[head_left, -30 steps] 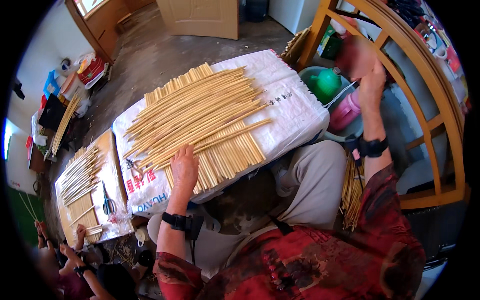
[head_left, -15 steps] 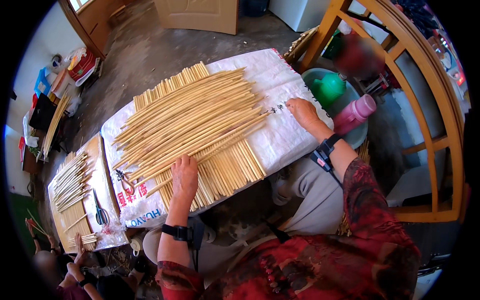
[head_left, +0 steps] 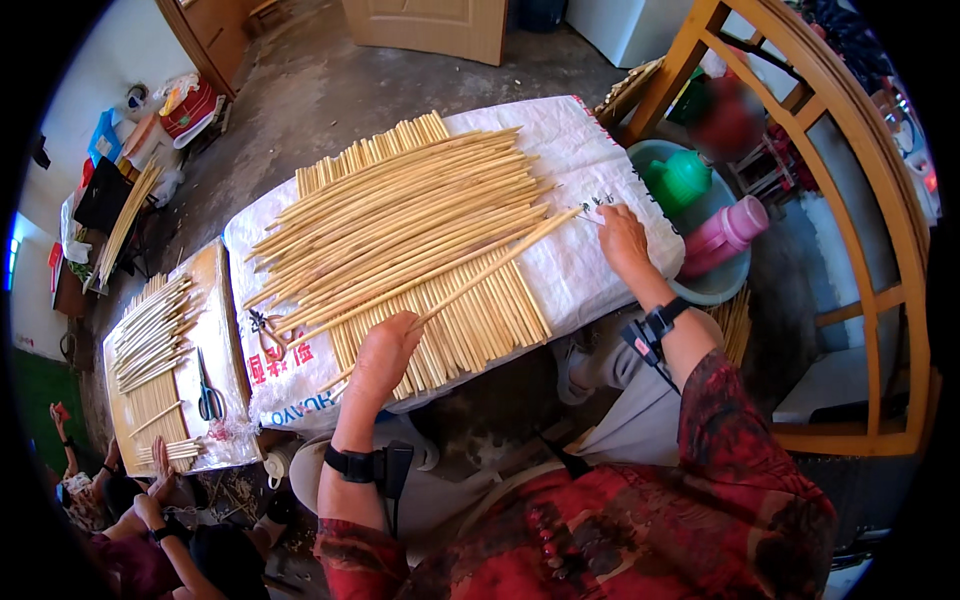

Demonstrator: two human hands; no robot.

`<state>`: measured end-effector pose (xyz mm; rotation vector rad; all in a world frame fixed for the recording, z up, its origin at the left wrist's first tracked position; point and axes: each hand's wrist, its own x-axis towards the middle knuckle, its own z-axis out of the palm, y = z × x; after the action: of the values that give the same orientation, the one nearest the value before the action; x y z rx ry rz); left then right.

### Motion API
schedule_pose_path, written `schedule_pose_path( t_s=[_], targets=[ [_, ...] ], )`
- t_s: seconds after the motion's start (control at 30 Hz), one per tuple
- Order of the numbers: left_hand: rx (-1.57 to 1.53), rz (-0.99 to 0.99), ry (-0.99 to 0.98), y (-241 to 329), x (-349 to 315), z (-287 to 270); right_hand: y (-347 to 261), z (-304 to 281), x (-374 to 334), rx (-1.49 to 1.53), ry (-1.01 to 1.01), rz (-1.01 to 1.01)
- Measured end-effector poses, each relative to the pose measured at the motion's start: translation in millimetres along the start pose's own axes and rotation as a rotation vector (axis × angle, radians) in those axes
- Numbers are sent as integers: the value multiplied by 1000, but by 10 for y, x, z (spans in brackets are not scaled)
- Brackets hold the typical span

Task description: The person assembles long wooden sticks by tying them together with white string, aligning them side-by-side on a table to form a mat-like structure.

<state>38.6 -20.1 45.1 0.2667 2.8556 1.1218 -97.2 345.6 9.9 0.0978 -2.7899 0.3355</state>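
Note:
A long straw-coloured stalk slants above the others, and my left hand is closed around its lower part. Close to the stalk's far tip, my right hand has its fingers drawn together over the white sheet; a thin dark line shows at the fingertips, too small to name. Beneath lies a wide layer of long stalks, resting across a row of shorter stalks set crosswise. All this sits on a table covered with a white woven sheet.
A small board at left carries stalks and dark-handled scissors; co-workers' hands are beside it. At right stand a basin with a green container and pink jug, and a wooden frame.
My left hand has lifted the single stalk off the layer, its far end swinging up toward my right hand. The view has shifted slightly, and a co-worker's hand at far left has moved.

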Motion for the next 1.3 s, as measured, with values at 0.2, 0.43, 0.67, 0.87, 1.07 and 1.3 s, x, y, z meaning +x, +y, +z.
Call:
schedule_pose_path(
  t_s=[0.2,0.43,0.67,0.87,1.07,1.3],
  targets=[
    [-449,-100,-306,382,-159,-193,-1036,-693,-825,1306,-842,157],
    [-728,-197,-554,591,-478,-97,-1406,-843,-1215,1763,-748,182],
    [-393,165,109,583,-668,-48,-1543,-855,-1284,1715,-599,227],
    [-828,-79,295,550,-857,-209,-1335,-670,-1172,2085,-415,554],
    [-1489,-207,143,390,-636,64,-1516,-579,-1167,2119,-493,590],
    [-1682,-97,228,138,-346,101,-1612,-491,-1152,2101,-561,559]
  ],
)
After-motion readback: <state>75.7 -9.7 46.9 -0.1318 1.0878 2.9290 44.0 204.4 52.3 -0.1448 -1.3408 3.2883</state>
